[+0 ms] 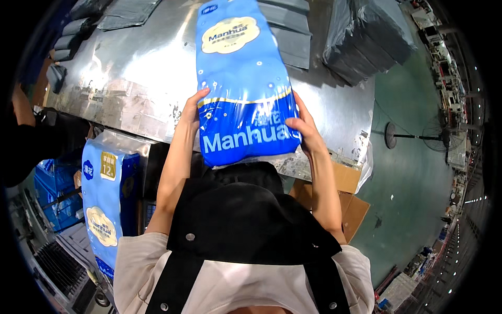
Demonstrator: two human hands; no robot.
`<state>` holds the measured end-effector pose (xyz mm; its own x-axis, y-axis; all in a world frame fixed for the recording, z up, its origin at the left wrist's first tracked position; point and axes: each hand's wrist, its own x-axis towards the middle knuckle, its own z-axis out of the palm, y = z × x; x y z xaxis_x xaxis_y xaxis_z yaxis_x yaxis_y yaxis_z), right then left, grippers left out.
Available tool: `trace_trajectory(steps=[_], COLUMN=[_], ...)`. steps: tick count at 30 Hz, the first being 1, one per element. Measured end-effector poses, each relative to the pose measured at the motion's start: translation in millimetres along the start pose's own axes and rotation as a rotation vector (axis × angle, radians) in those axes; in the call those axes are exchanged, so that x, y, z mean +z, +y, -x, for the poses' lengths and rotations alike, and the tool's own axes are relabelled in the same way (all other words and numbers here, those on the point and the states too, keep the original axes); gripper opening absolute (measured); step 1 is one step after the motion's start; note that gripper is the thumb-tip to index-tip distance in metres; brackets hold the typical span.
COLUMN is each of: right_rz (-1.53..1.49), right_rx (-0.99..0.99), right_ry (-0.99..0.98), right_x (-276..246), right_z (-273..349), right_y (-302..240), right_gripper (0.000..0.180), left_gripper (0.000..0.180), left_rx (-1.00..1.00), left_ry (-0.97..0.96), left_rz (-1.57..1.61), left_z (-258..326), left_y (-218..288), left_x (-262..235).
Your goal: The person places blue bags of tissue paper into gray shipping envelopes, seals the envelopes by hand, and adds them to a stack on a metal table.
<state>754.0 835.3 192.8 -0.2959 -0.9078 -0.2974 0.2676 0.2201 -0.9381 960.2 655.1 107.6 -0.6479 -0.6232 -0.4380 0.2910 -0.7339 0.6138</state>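
A long blue plastic-wrapped pack of tissue rolls (pixel 246 78) lies lengthwise before me, its near end at the edge of the metal table (pixel 141 78). My left hand (pixel 196 107) grips the pack's left side, fingertips curled onto the wrap. On the opposite side, my right hand (pixel 306 125) holds it with the thumb on top and the fingers along the edge. The pack's underside is hidden. Flat grey plastic bags (pixel 293 39) lie just beyond its right side.
A tall stack of grey bags (pixel 366 42) stands at the table's right corner. Another blue pack (pixel 102 193) stands at my left, near blue crates (pixel 55 201). Open cardboard (pixel 350 209) sits below the table on the right. Another person's arm (pixel 23 107) shows at far left; a fan (pixel 442 137) stands right.
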Motion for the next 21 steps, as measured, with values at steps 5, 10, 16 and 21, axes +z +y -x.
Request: trace_trajectory(steps=[5, 10, 16, 21], right_rz=[-0.021, -0.229, 1.32, 1.476], right_rx=[0.024, 0.185, -0.109, -0.349], right_ry=[0.094, 0.171, 0.58, 0.388], right_x=[-32.2, -30.3, -45.1, -90.8], right_z=[28.8, 14.2, -81.7, -214.4], right_y=[67.0, 104.0, 110.7, 64.5], right_gripper=[0.093, 0.08, 0.074, 0.071], left_gripper=[0.071, 0.073, 0.062, 0.059], left_rx=[-0.024, -0.031, -0.023, -0.085], left_ry=[-0.131, 0.107, 0.048, 0.046], left_rz=[-0.284, -0.783, -0.926, -0.995], left_z=[-21.9, -35.6, -29.4, -32.7], left_y=[-22.4, -101.0, -104.2, -81.1], left_x=[11.4, -14.1, -17.2, 4.4])
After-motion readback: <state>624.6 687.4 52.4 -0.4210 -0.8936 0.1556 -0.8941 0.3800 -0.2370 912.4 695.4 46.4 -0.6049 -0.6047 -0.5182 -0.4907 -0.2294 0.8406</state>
